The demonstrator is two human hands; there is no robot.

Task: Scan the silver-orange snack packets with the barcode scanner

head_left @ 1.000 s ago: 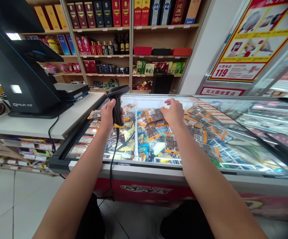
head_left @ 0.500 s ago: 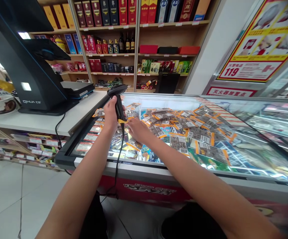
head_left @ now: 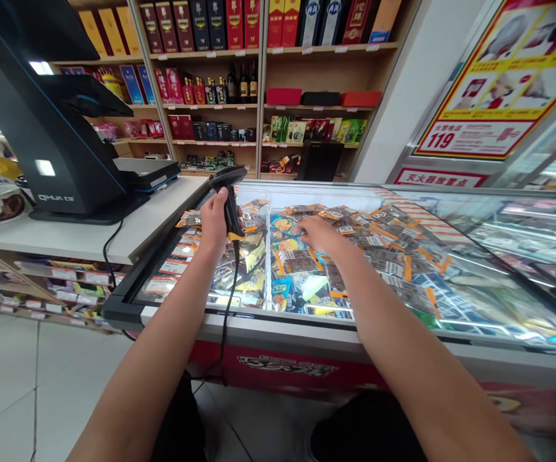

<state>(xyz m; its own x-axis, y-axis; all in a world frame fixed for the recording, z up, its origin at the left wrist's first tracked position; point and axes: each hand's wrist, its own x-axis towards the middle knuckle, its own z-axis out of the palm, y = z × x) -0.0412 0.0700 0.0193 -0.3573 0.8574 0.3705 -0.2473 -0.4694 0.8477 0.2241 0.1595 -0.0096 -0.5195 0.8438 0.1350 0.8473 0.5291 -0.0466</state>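
Note:
My left hand (head_left: pixel 214 221) is wrapped around the grip of a black and yellow handheld barcode scanner (head_left: pixel 231 205), held upright over the left part of the glass freezer lid. Its cable (head_left: pixel 232 289) hangs down over the freezer's front edge. Over the middle of the lid, my right hand (head_left: pixel 320 234) has its fingers curled down at the edge of a pile of clear snack packets with orange ends (head_left: pixel 378 237). Whether a packet is between those fingers cannot be made out. A single packet (head_left: pixel 297 261) lies just left of and below that hand.
Colourful frozen packs (head_left: pixel 249 263) show through the glass of the chest freezer (head_left: pixel 278 326). On the left, a counter (head_left: pixel 90 234) bears a black checkout machine (head_left: pixel 66 147). Shelves (head_left: pixel 201 109) with boxes and bottles stand behind, and a sign (head_left: pixel 480 90) hangs at the right.
My right hand has moved right, from beside the scanner's base to the packet pile. Packets in the middle have shifted, uncovering blue packs under the glass. The scanner stays nearly still.

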